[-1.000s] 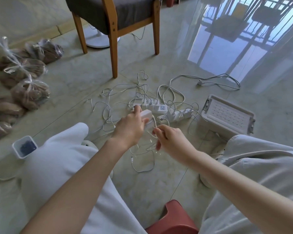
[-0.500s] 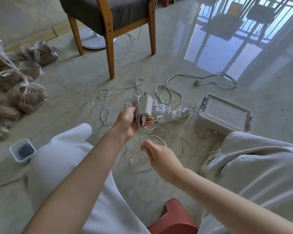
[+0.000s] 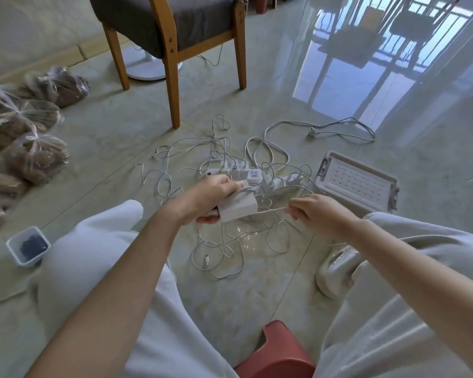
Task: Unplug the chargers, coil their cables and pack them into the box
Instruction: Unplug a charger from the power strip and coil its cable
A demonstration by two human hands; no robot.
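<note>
A red stool [image 3: 276, 350] is showing at the near edge, between the person's knees. Just beyond, the left hand [image 3: 210, 197] is gripping one white charger [image 3: 238, 207], thumb under it and fingers curled over its far edge, so the block is sticking out to the right of the fist. Its cable [image 3: 273, 210] is running straight to the right hand [image 3: 317, 211], which is pinching it between thumb and forefinger, the other fingers curled in. Under both hands a tangle of white cables [image 3: 206, 260] is lying loose on the floor [image 3: 257, 290]. Behind the hands one power strip [image 3: 253, 175] is sitting with what looks like three chargers [image 3: 236, 170] plugged in, though the tangle is hiding an exact count. One box [image 3: 355, 182] is resting to the right, one small tub [image 3: 28, 245] near left, at least five bags [image 3: 36, 156] far left, and one chair [image 3: 172, 36] is standing farthest
</note>
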